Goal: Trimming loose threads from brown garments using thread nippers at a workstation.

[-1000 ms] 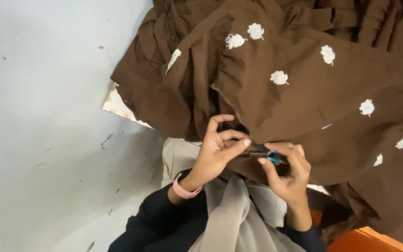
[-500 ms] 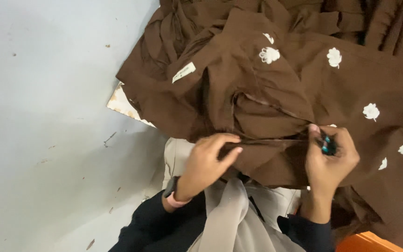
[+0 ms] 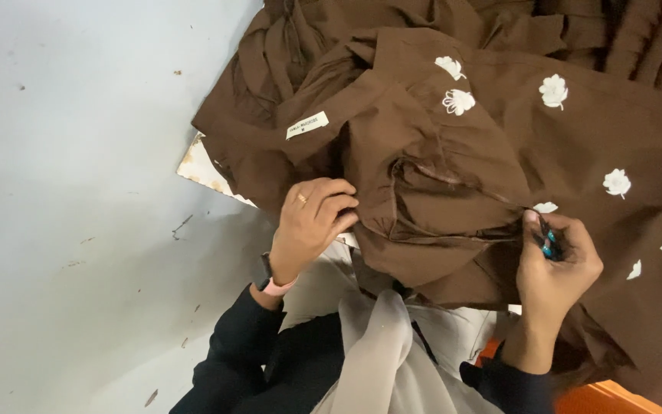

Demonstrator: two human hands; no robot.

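A brown garment (image 3: 453,146) with white embroidered flowers lies heaped over a table and my lap. A small white label (image 3: 307,125) shows on a fold at its left. My left hand (image 3: 312,222) pinches a gathered edge of the brown fabric near the middle. My right hand (image 3: 557,264) grips the fabric further right, with a small teal thread cutter (image 3: 549,247) tucked between its fingers. The seam is stretched taut between the two hands.
A grey floor (image 3: 78,215) fills the left side. A worn table corner (image 3: 201,172) pokes out under the fabric. A pale grey scarf (image 3: 381,345) hangs over my lap. An orange surface (image 3: 599,397) shows at the bottom right.
My hands have moved apart, the right one sliding rightwards along the seam. The garment has shifted so the white label now faces up on the left fold.
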